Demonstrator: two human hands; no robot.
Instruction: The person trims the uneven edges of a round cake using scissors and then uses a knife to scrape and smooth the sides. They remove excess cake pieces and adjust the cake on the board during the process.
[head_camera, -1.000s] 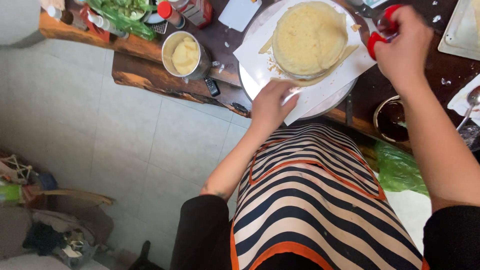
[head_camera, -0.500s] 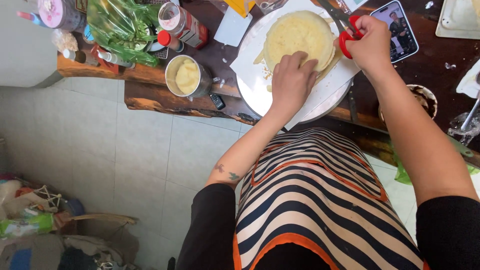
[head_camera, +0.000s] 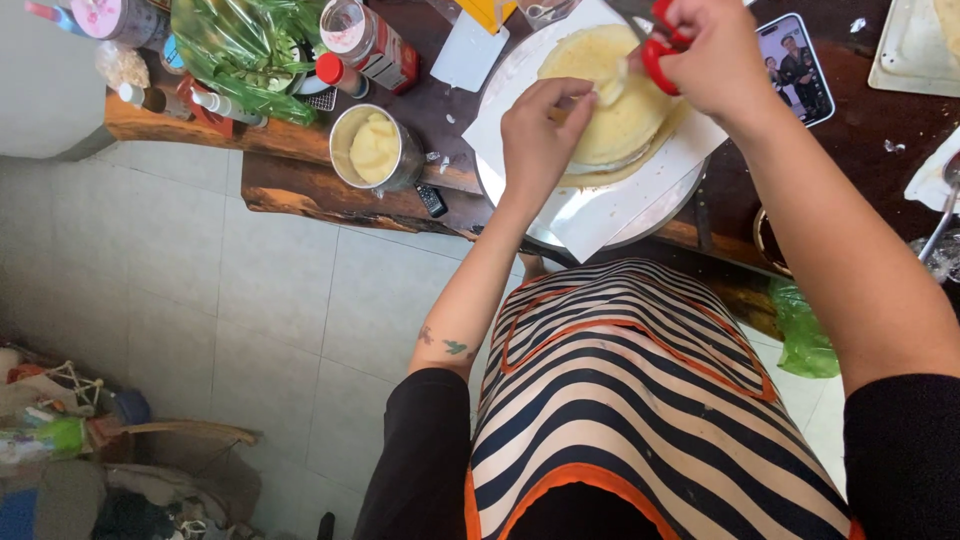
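A stack of pale yellow crepes (head_camera: 610, 120) lies on white paper (head_camera: 640, 190) over a round metal tray (head_camera: 580, 215) on the dark wooden table. My left hand (head_camera: 540, 135) pinches the edge of the top crepe at the stack's left side. My right hand (head_camera: 715, 60) grips red-handled scissors (head_camera: 660, 45) just above the stack's far edge, and the blades are hidden behind the fingers.
A metal bowl of yellow cream (head_camera: 375, 148) sits left of the tray. Green plastic bags (head_camera: 240, 50), bottles and a jar (head_camera: 375, 40) crowd the table's left end. A phone (head_camera: 795, 65) lies right of the tray, and a small black object (head_camera: 431, 200) near the table edge.
My left hand has moved from the tray's near rim up onto the crepe stack and pinched its edge. The right hand with the scissors has come in over the stack.
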